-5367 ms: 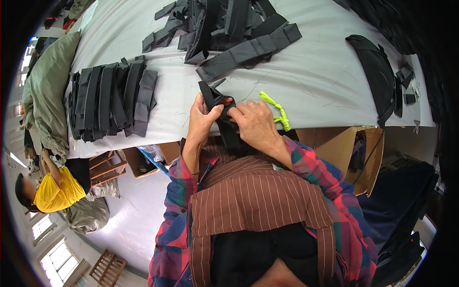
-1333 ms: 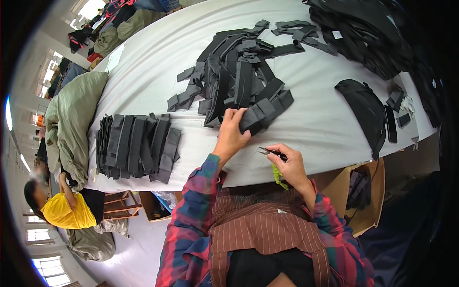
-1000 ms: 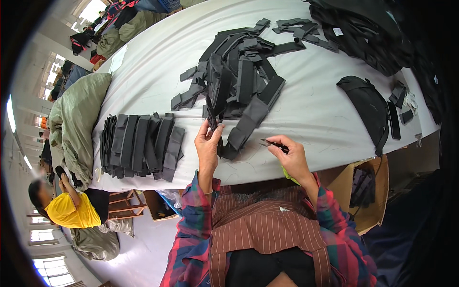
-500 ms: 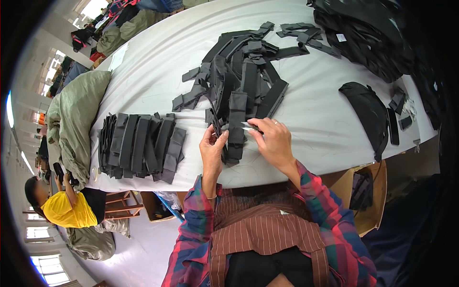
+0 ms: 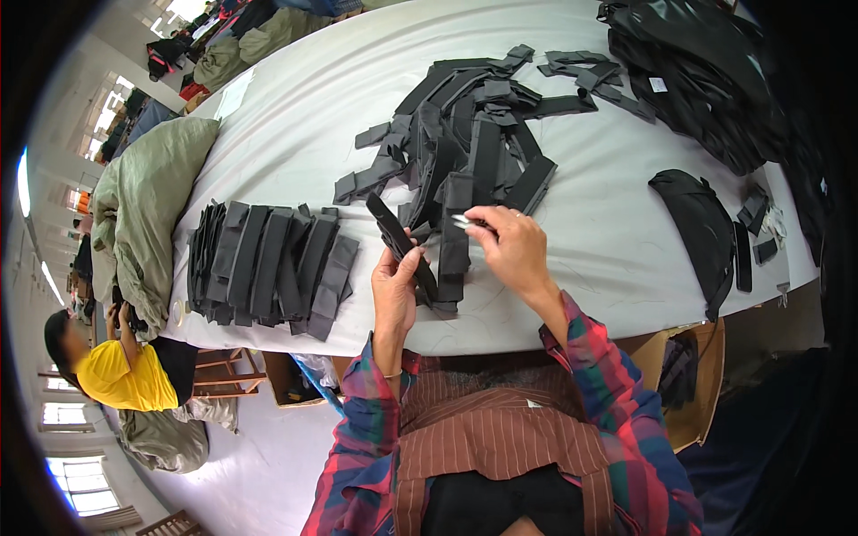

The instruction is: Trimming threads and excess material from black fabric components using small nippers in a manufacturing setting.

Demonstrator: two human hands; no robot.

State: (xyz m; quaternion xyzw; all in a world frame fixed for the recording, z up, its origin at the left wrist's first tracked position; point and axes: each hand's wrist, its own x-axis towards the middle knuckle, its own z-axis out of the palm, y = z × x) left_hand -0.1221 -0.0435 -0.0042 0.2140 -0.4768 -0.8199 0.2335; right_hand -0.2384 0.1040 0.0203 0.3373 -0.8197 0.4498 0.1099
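Note:
My left hand (image 5: pixel 392 293) pinches a dark fabric strap (image 5: pixel 386 221), which stands tilted up and to the left above the table. In my closed right hand (image 5: pixel 517 250) are small thread snips (image 5: pixel 461 221), their silver tips pointing left; the rest is hidden by the fingers. The tips are over another dark grey strap (image 5: pixel 454 255) that lies lengthwise between my hands; whether they touch it I cannot tell. Beyond my hands spreads a loose heap of similar straps (image 5: pixel 487 147). A neater row of straps (image 5: pixel 259 263) lies left of my left hand.
The white-covered table (image 5: pixel 295 116) curves around me. Black bags (image 5: pixel 693 89) are piled far right, with a black half-round piece (image 5: pixel 695 232) nearer. A green cloth sack (image 5: pixel 147 214) lies at the left edge. A person in yellow (image 5: pixel 125 375) stands beyond. An open carton (image 5: pixel 702 384) is below right.
The strap in my left hand has swung up, its top now leaning left. My right hand has lifted slightly, the snips still in it. The whole view has shifted a little.

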